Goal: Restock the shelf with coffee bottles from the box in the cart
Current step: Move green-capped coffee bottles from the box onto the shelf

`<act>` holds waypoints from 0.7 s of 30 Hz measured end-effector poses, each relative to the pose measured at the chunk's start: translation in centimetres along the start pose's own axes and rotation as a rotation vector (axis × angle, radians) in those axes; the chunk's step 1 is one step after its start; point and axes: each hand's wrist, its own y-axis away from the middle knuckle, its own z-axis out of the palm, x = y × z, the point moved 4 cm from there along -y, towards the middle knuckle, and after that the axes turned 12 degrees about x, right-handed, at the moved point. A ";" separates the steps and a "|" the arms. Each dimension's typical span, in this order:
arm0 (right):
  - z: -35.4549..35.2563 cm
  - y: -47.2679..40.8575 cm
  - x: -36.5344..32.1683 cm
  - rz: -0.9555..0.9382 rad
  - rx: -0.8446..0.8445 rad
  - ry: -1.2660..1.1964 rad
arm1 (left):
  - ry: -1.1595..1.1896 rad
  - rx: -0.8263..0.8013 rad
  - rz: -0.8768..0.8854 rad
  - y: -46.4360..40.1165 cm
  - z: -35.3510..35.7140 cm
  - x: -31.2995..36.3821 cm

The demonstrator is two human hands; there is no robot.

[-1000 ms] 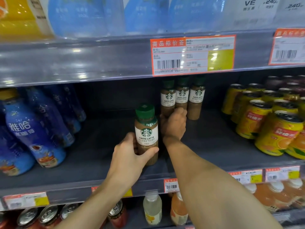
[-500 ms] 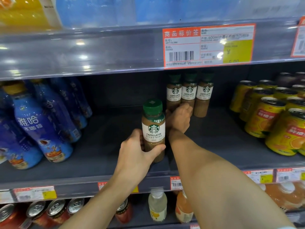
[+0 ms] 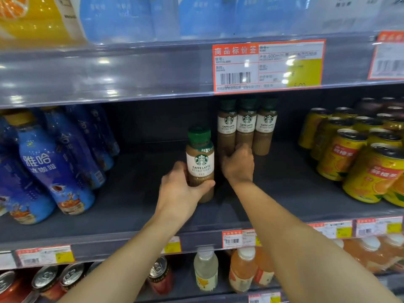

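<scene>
left hand [image 3: 179,191]: fingers curled round a caffe latte bottle [image 3: 200,162], label out, on the shelf [image 3: 131,202] | right hand [image 3: 238,164]: fingers curled on the row's [image 3: 247,125] left bottle, seating it.

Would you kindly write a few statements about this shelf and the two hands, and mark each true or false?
1. The left hand grips a green-capped latte bottle. True.
2. Three latte bottles stand in a row at the back of the shelf. True.
3. The right hand holds a yellow can. False: it reaches the back bottles; the yellow cans stand untouched to the right.
4. The blue bottles stand right of the lattes. False: left.
</scene>
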 end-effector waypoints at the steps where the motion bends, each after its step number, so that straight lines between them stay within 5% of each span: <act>1: -0.6 0.1 0.1 -0.026 -0.096 0.035 | -0.006 -0.001 -0.002 -0.4 0.2 0.1; 5: -4.7 1.3 1.0 -0.181 -0.507 0.403 | -0.007 -0.001 -0.020 -2.0 1.5 0.5; 10: -9.2 5.0 2.2 -0.321 -0.815 0.568 | 0.015 -0.015 -0.037 -4.5 3.1 0.4; 21: -9.9 7.6 3.8 -0.519 -0.606 0.597 | 0.021 0.009 -0.004 -8.7 6.4 0.2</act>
